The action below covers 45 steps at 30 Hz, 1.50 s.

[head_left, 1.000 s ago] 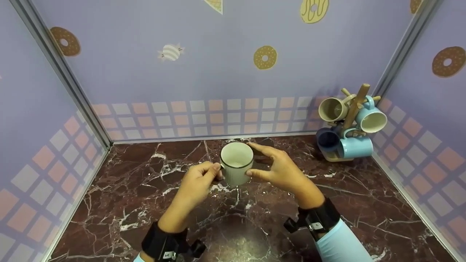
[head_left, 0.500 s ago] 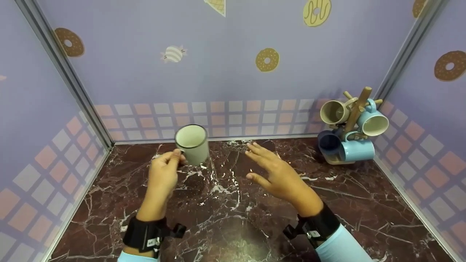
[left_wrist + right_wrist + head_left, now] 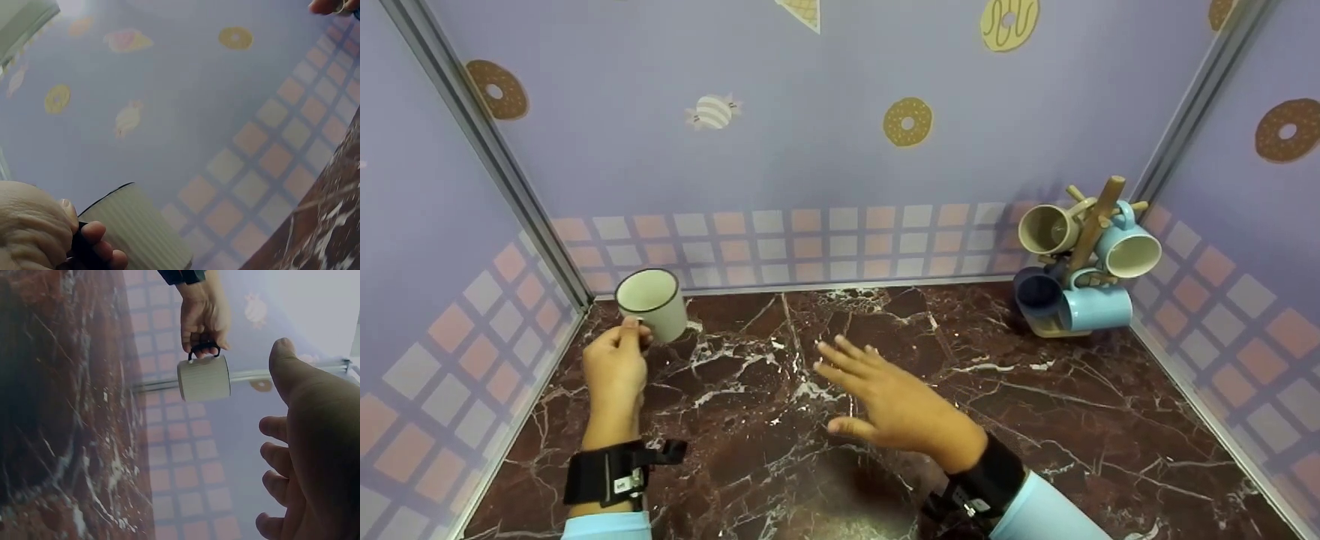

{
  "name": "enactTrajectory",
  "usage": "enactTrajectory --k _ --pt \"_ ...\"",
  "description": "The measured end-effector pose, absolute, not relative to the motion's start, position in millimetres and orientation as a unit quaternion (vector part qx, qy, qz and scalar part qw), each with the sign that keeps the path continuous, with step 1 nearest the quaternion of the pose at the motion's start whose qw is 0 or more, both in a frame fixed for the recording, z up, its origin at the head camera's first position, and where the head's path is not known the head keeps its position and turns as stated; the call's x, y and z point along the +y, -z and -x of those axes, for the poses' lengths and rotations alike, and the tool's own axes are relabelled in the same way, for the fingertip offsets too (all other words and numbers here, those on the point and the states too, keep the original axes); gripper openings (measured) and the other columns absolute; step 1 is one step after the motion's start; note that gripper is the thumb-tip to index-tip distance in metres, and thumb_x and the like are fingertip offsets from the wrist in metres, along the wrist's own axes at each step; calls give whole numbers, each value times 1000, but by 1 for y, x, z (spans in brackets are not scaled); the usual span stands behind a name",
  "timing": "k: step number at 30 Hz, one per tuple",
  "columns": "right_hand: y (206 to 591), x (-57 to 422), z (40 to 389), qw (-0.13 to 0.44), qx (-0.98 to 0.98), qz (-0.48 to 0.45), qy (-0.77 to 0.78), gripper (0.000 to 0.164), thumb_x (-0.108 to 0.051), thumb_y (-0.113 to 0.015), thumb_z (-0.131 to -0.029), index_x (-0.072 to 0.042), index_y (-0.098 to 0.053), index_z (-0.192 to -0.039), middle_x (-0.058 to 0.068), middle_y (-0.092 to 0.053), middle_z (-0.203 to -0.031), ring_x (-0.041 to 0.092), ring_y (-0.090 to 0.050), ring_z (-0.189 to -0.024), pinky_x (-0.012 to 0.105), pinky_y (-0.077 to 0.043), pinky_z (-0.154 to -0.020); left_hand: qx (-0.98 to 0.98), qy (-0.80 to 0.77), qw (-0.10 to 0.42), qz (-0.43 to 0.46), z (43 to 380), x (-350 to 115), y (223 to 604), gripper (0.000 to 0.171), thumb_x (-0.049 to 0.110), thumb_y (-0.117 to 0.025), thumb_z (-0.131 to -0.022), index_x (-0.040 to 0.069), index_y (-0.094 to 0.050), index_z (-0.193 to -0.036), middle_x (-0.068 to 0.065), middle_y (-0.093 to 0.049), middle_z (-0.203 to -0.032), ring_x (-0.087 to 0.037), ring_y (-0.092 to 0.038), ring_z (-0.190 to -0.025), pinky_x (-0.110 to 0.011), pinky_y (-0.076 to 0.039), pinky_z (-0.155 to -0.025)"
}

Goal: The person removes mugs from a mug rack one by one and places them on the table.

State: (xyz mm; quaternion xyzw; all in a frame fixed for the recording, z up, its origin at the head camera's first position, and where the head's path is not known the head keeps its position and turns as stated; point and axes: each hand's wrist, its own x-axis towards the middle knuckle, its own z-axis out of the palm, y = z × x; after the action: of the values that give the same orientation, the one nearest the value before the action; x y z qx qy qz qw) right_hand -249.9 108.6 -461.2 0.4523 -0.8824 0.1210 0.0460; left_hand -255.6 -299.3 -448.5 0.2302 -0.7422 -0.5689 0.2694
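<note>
At the back left of the table, my left hand (image 3: 616, 369) grips a white mug (image 3: 663, 315) with a dark rim by its handle. The dark handle (image 3: 203, 347) shows in the right wrist view, with fingers curled through it and the mug held above the table. Ribbed sides of the mug (image 3: 138, 228) fill the lower part of the left wrist view. My right hand (image 3: 896, 401) hovers over the middle of the table, fingers spread, holding nothing.
A wooden mug tree (image 3: 1099, 221) stands at the back right. On it hang a beige mug (image 3: 1048, 229), a dark blue mug (image 3: 1037, 292), a light blue mug (image 3: 1126, 249) and a lower light blue mug (image 3: 1099, 309). Patterned walls enclose the dark marbled table (image 3: 780, 480).
The white mug has gone left with my left hand, away from my right hand, which was beside it a second ago. My right hand has shifted slightly left and nearer, fingers spreading.
</note>
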Motion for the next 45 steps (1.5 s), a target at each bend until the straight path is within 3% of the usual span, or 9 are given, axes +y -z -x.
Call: enactTrajectory --k 7,11,20,30,36,45 --pt "472 98 243 -8 -872 -481 -94 90 -79 -41 -110 -31 -18 -182 -7 -5 -191 28 -13 -180 65 -19 -143 -753 549 239 -271 259 -335 474 49 37 -52 -121 -2 -78 -107 16 -66 -83 -15 -59 -93 -26 -46 -81" --pt "475 94 240 -22 -868 -488 -87 88 -75 -45 -111 -31 -20 -183 -8 -4 -191 31 -13 -180 65 -17 -144 -743 563 221 -286 259 -353 482 50 39 -48 -122 0 -75 -107 17 -65 -82 -19 -59 -100 -25 -47 -83" --pt "484 85 235 -21 -861 -503 -74 88 -68 -55 -112 -30 -20 -183 -8 -3 -191 30 -11 -180 66 -19 -143 -719 585 213 -310 253 -379 497 49 41 -44 -123 7 -73 -100 18 -62 -83 -14 -53 -95 -24 -45 -81" --pt "488 79 230 -30 -851 -520 -68 87 -68 -53 -112 -28 -22 -183 -8 -6 -192 34 -14 -179 66 -24 -142 -709 588 227 -316 253 -390 511 49 34 -41 -124 7 -72 -96 18 -62 -77 -14 -58 -96 -22 -45 -84" --pt "488 81 230 -29 -851 -519 -74 86 -66 -55 -112 -28 -24 -182 -9 -9 -192 33 -16 -179 66 -24 -142 -745 552 209 -310 254 -390 512 51 34 -37 -124 -3 -70 -112 17 -62 -78 -8 -57 -89 -21 -45 -80" --pt "489 79 230 -33 -850 -521 -68 86 -68 -53 -113 -28 -22 -182 -11 -6 -191 32 -15 -179 67 -26 -141 -743 561 185 -315 250 -395 510 51 38 -33 -124 0 -66 -117 20 -61 -76 -5 -58 -87 -16 -46 -74"
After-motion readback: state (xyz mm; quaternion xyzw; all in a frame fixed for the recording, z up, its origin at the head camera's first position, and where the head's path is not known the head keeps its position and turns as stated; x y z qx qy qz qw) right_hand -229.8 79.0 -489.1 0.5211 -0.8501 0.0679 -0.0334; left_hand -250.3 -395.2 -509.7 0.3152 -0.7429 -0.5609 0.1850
